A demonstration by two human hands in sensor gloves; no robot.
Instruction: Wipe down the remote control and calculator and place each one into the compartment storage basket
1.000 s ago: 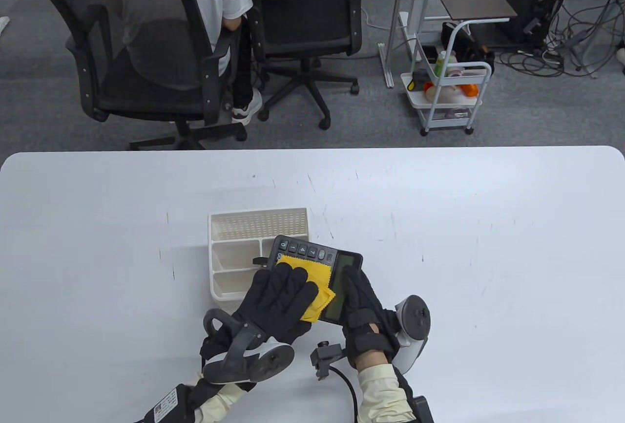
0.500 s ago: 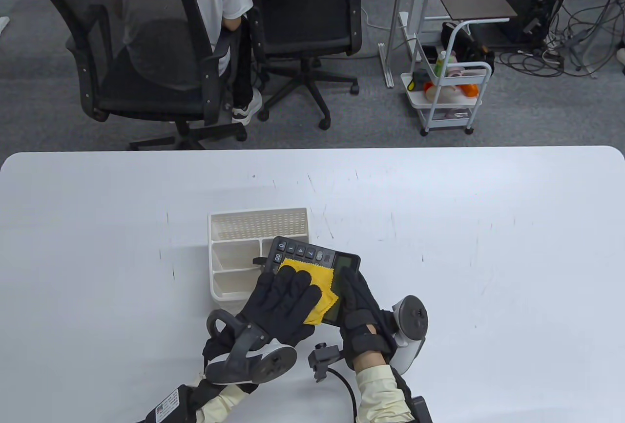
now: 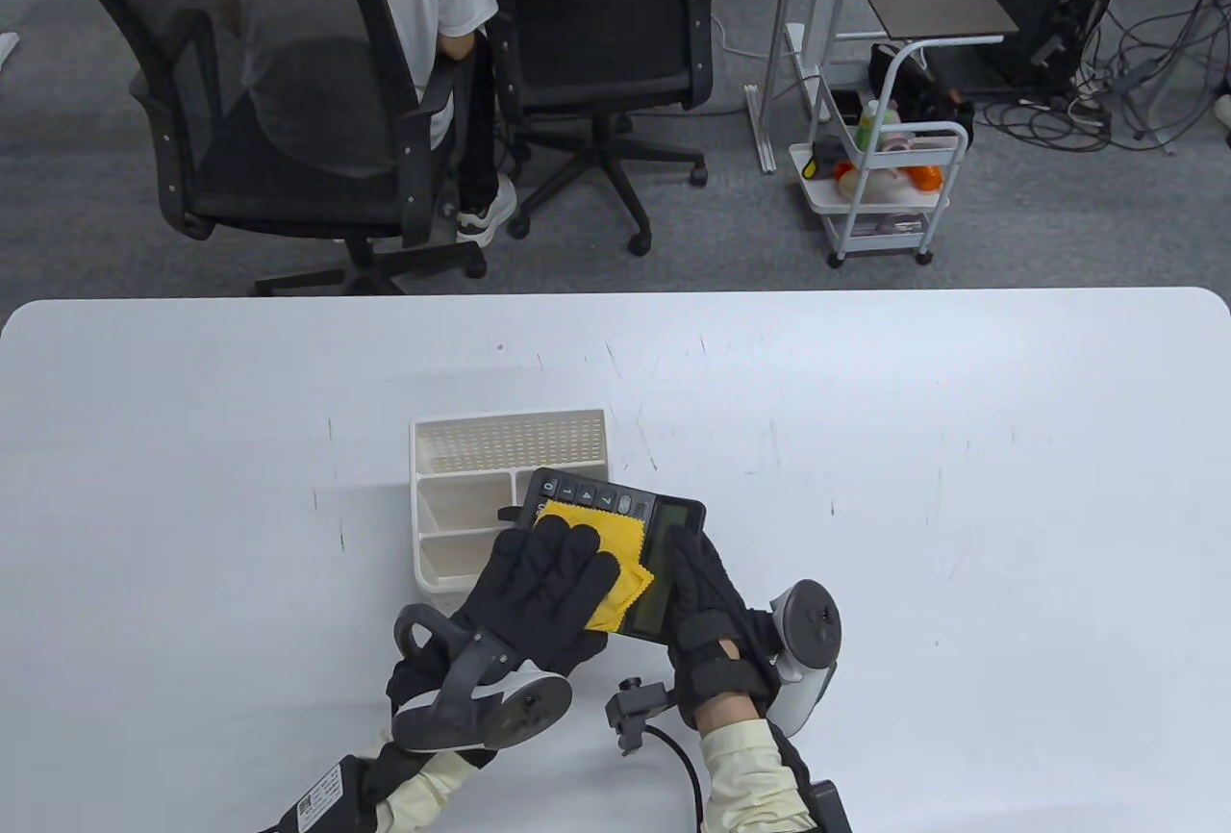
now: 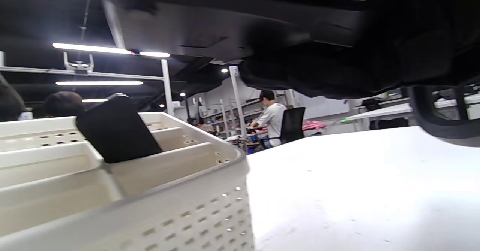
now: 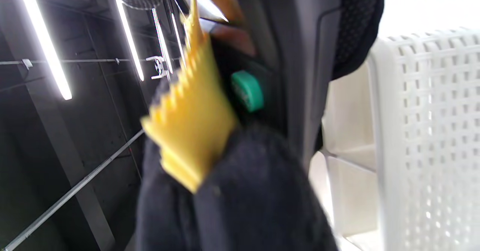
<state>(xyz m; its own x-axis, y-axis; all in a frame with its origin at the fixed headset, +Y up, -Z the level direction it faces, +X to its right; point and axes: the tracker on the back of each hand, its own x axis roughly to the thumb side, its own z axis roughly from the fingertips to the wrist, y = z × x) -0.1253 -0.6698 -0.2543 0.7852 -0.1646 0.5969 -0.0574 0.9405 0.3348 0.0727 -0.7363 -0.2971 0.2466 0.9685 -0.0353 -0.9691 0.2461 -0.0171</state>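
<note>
Two items: the remote control (image 4: 117,129) and the calculator (image 3: 615,535).
Remote control: a flat black body, judged to be the remote, stands tilted in a compartment of the storage basket (image 3: 435,487), so that half looks done; whether it was wiped cannot be told.
Calculator: held above the table, its key end over the basket's near right corner, screen toward the right.
Left hand (image 3: 543,588): fingers flat and straight, pressing a yellow cloth (image 3: 601,564) onto the keys.
Right hand (image 3: 707,597): its fingers lie along the screen end; the wrist view shows them wrapped round the calculator's edge, so it grips the calculator.
Step in hand: wiping the calculator's face.
Left to do: finish the wipe, then set the calculator into a free compartment.
</note>
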